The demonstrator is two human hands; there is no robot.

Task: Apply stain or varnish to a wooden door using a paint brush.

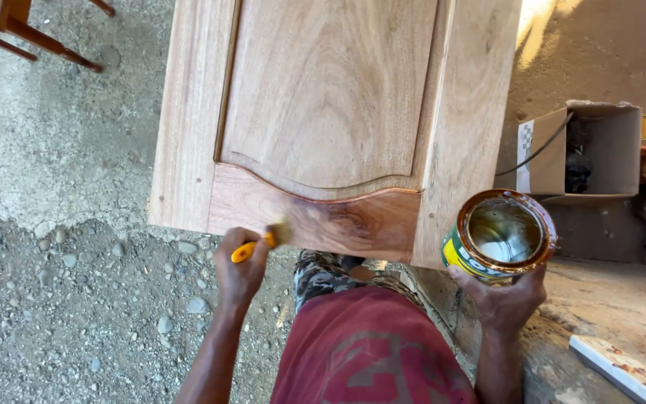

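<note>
- Left hand (239, 271): fingers clamped round the yellow handle of a brush (263, 242), fist below the door's near edge.
- Brush: bristles touch the bottom rail of the door (330, 112), at the rail's left end.
- Door: raised-panel wood, lying flat, near edge toward the person. The bottom rail is dark and glossy from about its middle rightward; the rest of the door is pale and matt.
- Right hand (504, 298): fingers curled up under a tin (499, 236), gripping it from below, just beside the door's right near corner.
- Tin: open, upright, slightly tilted toward the camera; the rim is stained brown, and clear liquid shows inside.
- Cardboard box (600, 150): on its side, right of the door, well apart from the tin; dark items inside, too dim to identify.
- Ground: gravel (76, 299) left, concrete right.
- Chair legs (31, 34): top left corner.
</note>
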